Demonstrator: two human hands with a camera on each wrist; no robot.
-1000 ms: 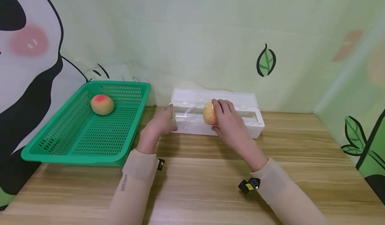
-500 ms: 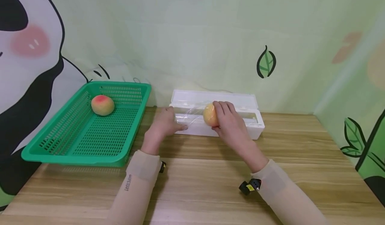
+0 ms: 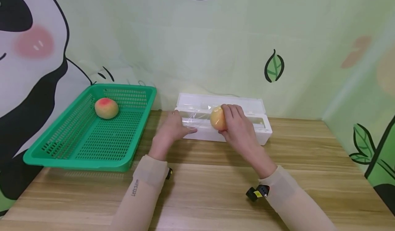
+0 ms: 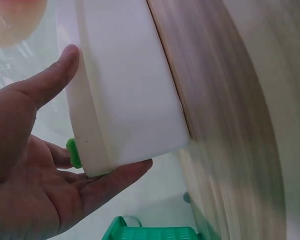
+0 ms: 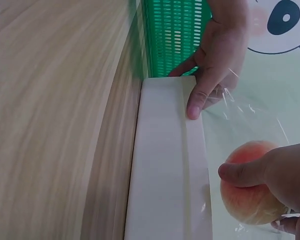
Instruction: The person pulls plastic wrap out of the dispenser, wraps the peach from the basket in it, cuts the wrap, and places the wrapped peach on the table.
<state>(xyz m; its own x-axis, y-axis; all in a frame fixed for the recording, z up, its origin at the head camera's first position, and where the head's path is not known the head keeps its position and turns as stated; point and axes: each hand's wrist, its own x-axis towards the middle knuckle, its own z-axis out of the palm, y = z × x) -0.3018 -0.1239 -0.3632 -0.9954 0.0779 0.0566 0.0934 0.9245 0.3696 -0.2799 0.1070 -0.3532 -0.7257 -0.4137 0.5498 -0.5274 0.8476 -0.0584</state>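
A white cling film box [image 3: 203, 135] stands with its lid tipped back and a window along its top. At its left end my left hand [image 3: 171, 127] grips the corner, thumb on the front edge and fingers around the end. Beside those fingers, the left wrist view shows a small green slider [image 4: 74, 153]. My right hand [image 3: 240, 129] holds a peach [image 3: 217, 118] above the box, thumb below and fingers over its right side. Clear cling film [image 5: 247, 112] stretches from the peach toward the left hand. The far side of the peach is hidden.
A green slotted basket [image 3: 74, 163] stands left of the box, with another peach [image 3: 106, 108] inside. The wooden table [image 3: 210, 193] meets a printed backdrop [image 3: 216, 52] just behind the box.
My left hand has shifted right and settled on the box's left end, its thumb now on the front edge. The right hand still holds the peach in nearly the same place.
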